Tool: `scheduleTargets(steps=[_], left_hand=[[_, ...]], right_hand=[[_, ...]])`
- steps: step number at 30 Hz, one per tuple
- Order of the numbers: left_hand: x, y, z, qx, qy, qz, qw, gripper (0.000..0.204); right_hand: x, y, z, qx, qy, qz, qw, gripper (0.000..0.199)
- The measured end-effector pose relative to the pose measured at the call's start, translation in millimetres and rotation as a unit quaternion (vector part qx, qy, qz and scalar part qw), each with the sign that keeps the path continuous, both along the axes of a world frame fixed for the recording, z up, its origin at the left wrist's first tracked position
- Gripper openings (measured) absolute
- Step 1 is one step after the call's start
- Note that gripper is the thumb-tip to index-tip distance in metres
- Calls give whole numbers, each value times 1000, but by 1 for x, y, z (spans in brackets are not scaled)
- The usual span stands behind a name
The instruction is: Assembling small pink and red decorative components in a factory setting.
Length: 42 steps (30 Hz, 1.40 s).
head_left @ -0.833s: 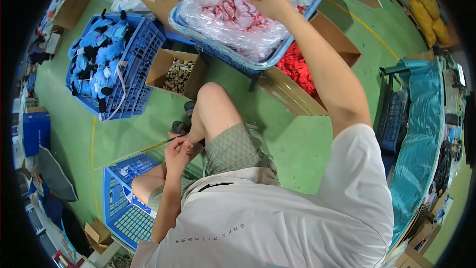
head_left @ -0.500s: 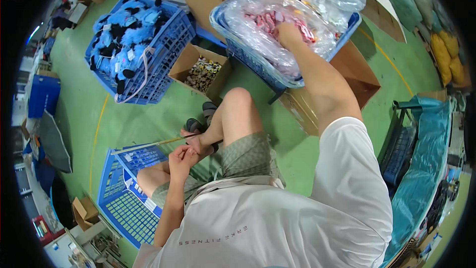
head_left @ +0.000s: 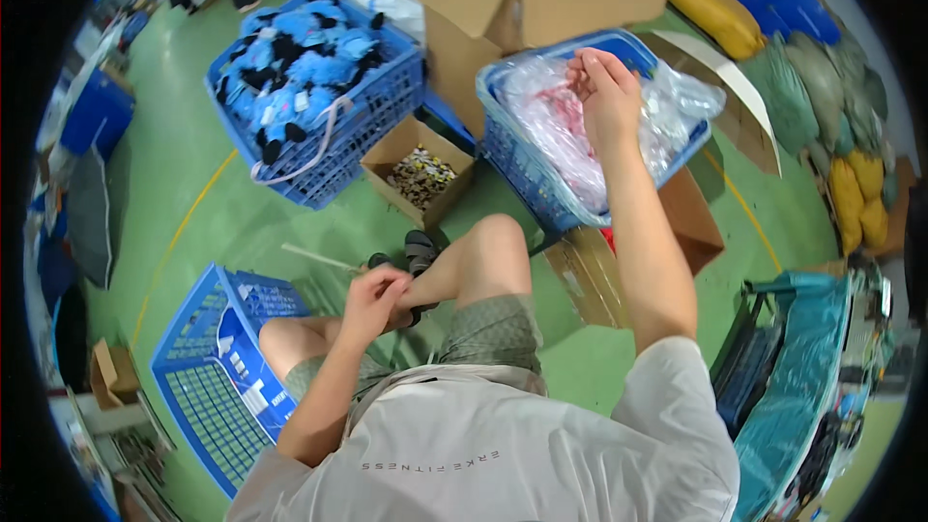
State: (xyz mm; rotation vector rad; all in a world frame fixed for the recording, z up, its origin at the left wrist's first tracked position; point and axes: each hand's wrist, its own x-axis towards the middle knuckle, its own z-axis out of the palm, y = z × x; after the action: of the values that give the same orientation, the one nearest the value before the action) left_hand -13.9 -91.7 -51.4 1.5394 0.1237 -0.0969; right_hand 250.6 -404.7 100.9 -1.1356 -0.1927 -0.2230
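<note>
My right hand (head_left: 609, 92) is raised over the blue basket (head_left: 541, 198), its fingers curled together; anything in them is hidden or too small to name. Clear plastic wrap (head_left: 522, 87) lines this basket, with small pink-and-white pieces (head_left: 564, 114) showing inside it below the hand. Low by my legs, my left hand (head_left: 375, 304) has its fingers bent and drawn together, and I cannot make out what it holds. A thin pale stick (head_left: 319, 257) runs up to the far side of that hand; whether the fingers grip it is unclear.
Fluffy blue-and-black plush items (head_left: 300, 68) fill another basket (head_left: 324, 159). A carton (head_left: 387, 184) of small pieces stands between the baskets. An empty-looking blue crate (head_left: 184, 329) lies tipped at my left. Large open carton (head_left: 590, 5) behind; teal-covered rack (head_left: 793, 358) at right.
My right hand has come up out of the pink-and-white pieces and now hangs above the basket. My left hand stays near my legs. The whole view has shifted.
</note>
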Motion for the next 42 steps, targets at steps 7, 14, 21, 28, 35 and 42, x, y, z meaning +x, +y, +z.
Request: scheduleTargets(steps=[7,14,21,28,35,42], left_hand=[[29,-8,170,-307,-178,19,935,29],[5,39,192,-253,-270,141,918,25],[4,35,182,-267,-313,251,876,15],[18,62,182,-130,-319,218,913,12],[27,63,168,-155,-260,220,928,11],[34,58,155,-227,-271,206,912,9]], right_hand=[[-166,161,64,-6,-269,188,945,18],[-190,219,45,86,-174,254,948,16],[-194,245,44,-62,-187,238,951,22],[-173,232,53,-203,-192,302,911,17],[-178,249,36,-74,-45,293,952,9],[-166,239,24,-154,-58,318,934,14]])
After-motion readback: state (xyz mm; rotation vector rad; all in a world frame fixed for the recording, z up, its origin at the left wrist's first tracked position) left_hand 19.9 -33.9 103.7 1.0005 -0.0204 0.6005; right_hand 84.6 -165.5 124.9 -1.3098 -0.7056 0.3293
